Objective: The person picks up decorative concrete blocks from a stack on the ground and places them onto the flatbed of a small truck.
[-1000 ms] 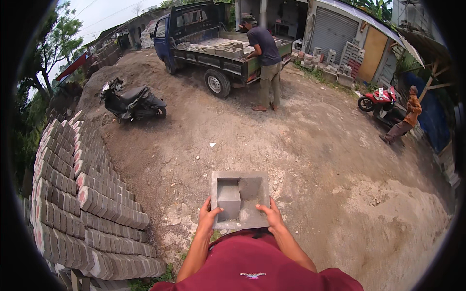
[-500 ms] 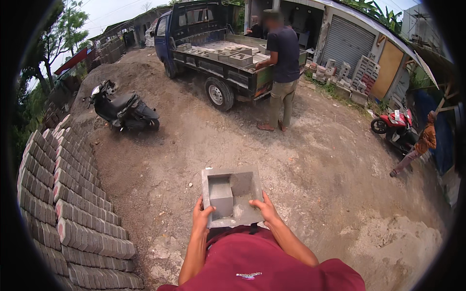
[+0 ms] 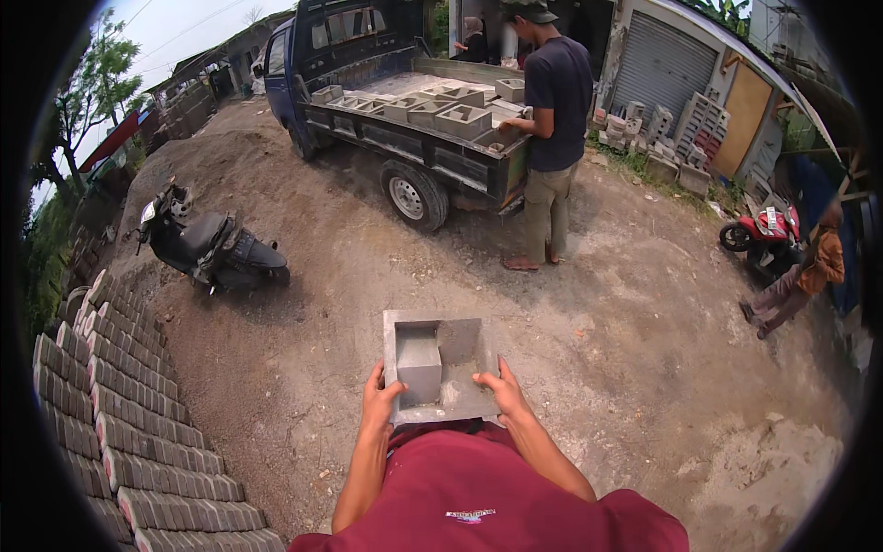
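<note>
In this dirt yard (image 3: 331,313), a blue pickup truck (image 3: 354,128) stands beyond stacked grey pavers (image 3: 152,442) and a parked black scooter (image 3: 216,244). A co-worker (image 3: 561,106) in a dark shirt stands at the truck's rear. Nearer us, against a maroon shirt (image 3: 497,488), a hollow grey concrete block (image 3: 421,368) is held in midair, left hand (image 3: 379,399) and right hand (image 3: 505,392) gripping its opposite sides, thumbs over the rim.

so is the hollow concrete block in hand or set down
In hand: the left grip and right grip hold the hollow concrete block by opposite sides, in front of the maroon shirt.
</note>
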{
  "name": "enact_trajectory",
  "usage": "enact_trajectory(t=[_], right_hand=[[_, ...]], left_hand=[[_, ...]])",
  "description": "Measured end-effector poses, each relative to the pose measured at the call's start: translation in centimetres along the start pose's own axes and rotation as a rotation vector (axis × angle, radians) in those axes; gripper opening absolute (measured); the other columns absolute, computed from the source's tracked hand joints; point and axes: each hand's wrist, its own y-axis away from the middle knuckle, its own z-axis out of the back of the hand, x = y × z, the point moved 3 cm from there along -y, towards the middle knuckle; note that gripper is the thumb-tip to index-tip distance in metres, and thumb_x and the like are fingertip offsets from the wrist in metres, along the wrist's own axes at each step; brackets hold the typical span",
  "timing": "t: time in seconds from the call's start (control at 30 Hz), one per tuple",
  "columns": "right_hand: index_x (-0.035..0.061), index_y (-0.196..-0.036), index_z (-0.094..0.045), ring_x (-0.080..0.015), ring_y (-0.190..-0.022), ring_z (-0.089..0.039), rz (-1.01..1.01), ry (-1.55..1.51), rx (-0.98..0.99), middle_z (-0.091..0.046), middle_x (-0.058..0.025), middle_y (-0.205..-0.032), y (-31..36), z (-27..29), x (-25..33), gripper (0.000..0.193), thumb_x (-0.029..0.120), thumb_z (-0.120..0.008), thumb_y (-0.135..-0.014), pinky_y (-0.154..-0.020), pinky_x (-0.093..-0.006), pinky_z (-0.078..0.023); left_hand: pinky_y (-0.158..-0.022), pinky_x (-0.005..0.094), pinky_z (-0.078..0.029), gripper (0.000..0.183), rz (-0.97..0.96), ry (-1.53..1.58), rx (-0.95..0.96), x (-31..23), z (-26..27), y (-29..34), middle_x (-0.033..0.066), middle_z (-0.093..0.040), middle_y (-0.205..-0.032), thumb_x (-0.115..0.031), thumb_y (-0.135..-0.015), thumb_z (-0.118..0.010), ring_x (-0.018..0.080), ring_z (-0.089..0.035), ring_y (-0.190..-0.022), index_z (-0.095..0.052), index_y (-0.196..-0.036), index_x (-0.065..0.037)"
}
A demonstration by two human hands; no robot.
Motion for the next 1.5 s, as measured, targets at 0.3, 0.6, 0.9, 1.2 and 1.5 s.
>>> enact_trajectory(t=[0.3,0.6,0.9,1.2,1.5], right_hand=[[0.0002,-0.148,-0.027,-0.0274,-0.118,-0.052,0.018,-0.005,-0.076,-0.048,-0.0195,-0.134,-19.5,-6.3,4.5,0.083,0.012,-0.068,-0.077,-0.097,-0.0365,-0.044],[0.0024,-0.147,-0.029,-0.0234,-0.106,-0.059,0.04,0.048,-0.072,-0.058,-0.0178,-0.121,-41.0,-10.0,9.5,0.081,0.01,-0.068,-0.076,-0.091,-0.0351,-0.047],[-0.0007,-0.146,-0.028,-0.0228,-0.105,-0.059,0.099,-0.028,-0.179,-0.058,-0.0184,-0.118,-56.2,-13.2,16.1,0.082,0.009,-0.068,-0.076,-0.092,-0.0365,-0.046],[-0.001,-0.143,-0.03,-0.0189,-0.089,-0.062,0.23,-0.047,-0.416,-0.062,-0.0146,-0.104,-70.1,-15.3,19.6,0.078,0.004,-0.066,-0.074,-0.082,-0.0338,-0.049],[0.0019,-0.131,-0.048,-0.0121,-0.077,-0.057,0.367,-0.015,-0.669,-0.062,-0.0062,-0.093,-80.6,-19.0,28.9,0.059,0.001,-0.058,-0.073,-0.073,-0.0274,-0.047]], left_hand=[[-0.085,0.0322,-0.049,0.072,0.025,0.006,0.028,-5.4,0.4,-20.6,0.0133,-0.06,-0.114,-0.002,-0.069,-0.061,0.0221,-0.06,-0.1,-0.044,-0.139,0.001],[-0.084,0.0341,-0.05,0.068,-0.012,-0.001,0.074,-9.0,-1.4,-42.6,0.0123,-0.06,-0.112,-0.005,-0.07,-0.062,0.0228,-0.061,-0.097,-0.047,-0.136,0.0],[-0.093,0.0359,-0.047,0.077,0.137,0.008,0.198,-14.7,-6.5,-60.4,0.0163,-0.058,-0.119,0.001,-0.067,-0.065,0.0262,-0.059,-0.108,-0.04,-0.14,0.0],[-0.085,0.0327,-0.05,0.068,0.169,-0.051,0.449,-15.8,-9.5,-81.4,0.0129,-0.061,-0.113,0.002,-0.068,-0.058,0.0224,-0.061,-0.1,-0.047,-0.135,0.001],[-0.072,0.0242,-0.048,0.061,0.179,-0.183,0.72,-23.3,-18.3,-97.3,0.006,-0.065,-0.101,0.003,-0.067,-0.056,0.0125,-0.06,-0.083,-0.056,-0.129,0.003]])
